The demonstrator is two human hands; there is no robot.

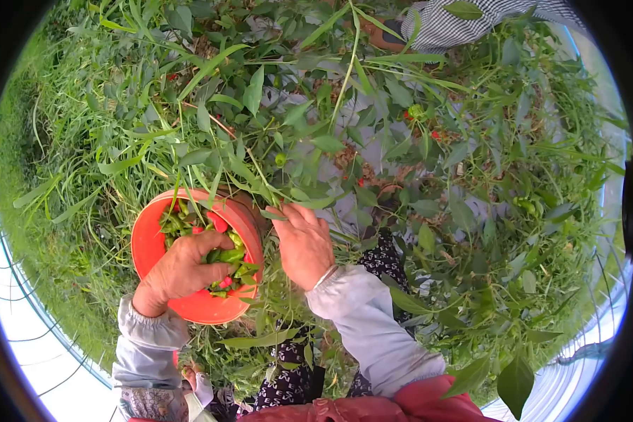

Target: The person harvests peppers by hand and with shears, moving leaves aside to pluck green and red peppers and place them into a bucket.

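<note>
An orange-red bucket (139,243) holds green peppers (233,247) and some red ones (216,222). My left hand (188,266) reaches over its rim, with thumb and fingers closing round a green pepper among the pile; the fingertips are partly hidden. Just right of the bucket, my right hand (304,243) has its fingers stretched out among the pepper plant's stems. A narrow leaf (273,215) crosses its fingertips. No pepper shows in that hand.
Dense pepper plants and tall grass (70,162) surround the bucket. A green pepper (280,160) and a wrinkled green one (416,111) hang ahead. Grey ground sheet (337,137) shows between the leaves. Another person's checked trouser leg (464,27) and shoe (385,36) are at the top.
</note>
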